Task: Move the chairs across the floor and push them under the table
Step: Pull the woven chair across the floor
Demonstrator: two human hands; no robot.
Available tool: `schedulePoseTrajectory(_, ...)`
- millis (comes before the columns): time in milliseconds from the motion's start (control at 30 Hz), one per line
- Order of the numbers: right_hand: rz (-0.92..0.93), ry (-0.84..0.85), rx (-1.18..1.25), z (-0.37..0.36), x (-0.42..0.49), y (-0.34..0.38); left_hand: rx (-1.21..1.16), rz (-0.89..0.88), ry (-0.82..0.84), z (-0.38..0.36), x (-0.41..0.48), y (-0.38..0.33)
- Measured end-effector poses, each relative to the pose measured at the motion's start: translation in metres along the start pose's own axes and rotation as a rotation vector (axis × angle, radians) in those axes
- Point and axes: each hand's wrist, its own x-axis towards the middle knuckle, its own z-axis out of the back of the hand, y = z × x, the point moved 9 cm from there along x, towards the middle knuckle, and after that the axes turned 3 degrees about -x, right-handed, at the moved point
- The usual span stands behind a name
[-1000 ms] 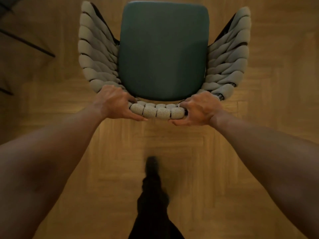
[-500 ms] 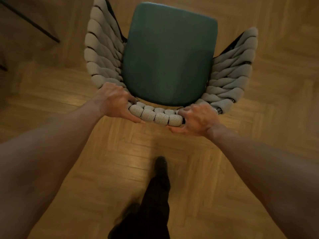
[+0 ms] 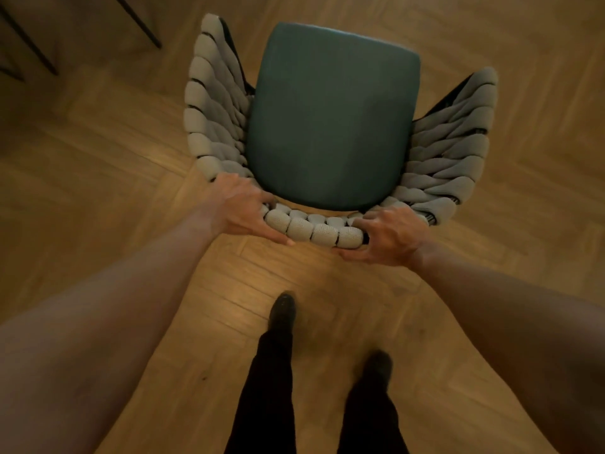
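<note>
I look straight down on a chair point(image 3: 330, 119) with a teal seat cushion and thick grey woven cord forming its arms and backrest. The top of the backrest point(image 3: 314, 229) faces me. My left hand point(image 3: 239, 209) grips the backrest's left end, fingers curled over the cord. My right hand point(image 3: 389, 235) grips its right end the same way. The chair's legs are hidden beneath the seat. No table top is in view.
Wooden parquet floor point(image 3: 98, 178) spreads all round the chair. Thin black metal legs point(image 3: 137, 21) of some furniture stand at the top left corner. My two legs in dark trousers and dark shoes point(image 3: 283, 309) stand just behind the chair.
The chair has shifted rightward and turned slightly clockwise in view, both hands still gripping it. The black legs at top left have come nearer. My second foot has stepped into view.
</note>
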Motion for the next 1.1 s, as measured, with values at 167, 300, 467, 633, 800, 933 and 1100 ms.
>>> schedulePoseTrajectory(167, 0.156, 0.049, -0.096, -0.009, -0.013, -0.009, -0.065, 0.199, -0.007, -0.018, -0.035, -0.037)
schedulePoseTrajectory(300, 0.267, 0.033, -0.159, -0.006, -0.020, -0.014, -0.125, 0.315, -0.003, -0.030, -0.050, -0.061)
schedulePoseTrajectory(467, 0.319, 0.069, -0.190, 0.000, -0.015, -0.022, -0.137, 0.373, -0.011, -0.027, -0.044, -0.064)
schedulePoseTrajectory(633, 0.322, 0.125, -0.217, 0.008, 0.005, -0.028, -0.172, 0.382, -0.021, -0.024, -0.030, -0.048)
schedulePoseTrajectory(800, 0.341, 0.119, -0.283, 0.034, 0.061, -0.043, -0.159, 0.402, -0.047, -0.007, -0.004, -0.008)
schedulePoseTrajectory(933, 0.350, 0.109, -0.333, 0.061, 0.118, -0.053, -0.151, 0.420, -0.055, 0.007, 0.026, 0.038)
schedulePoseTrajectory(1100, 0.328, 0.115, -0.332, 0.089, 0.189, -0.068, -0.176, 0.423, -0.067, 0.029, 0.067, 0.104)
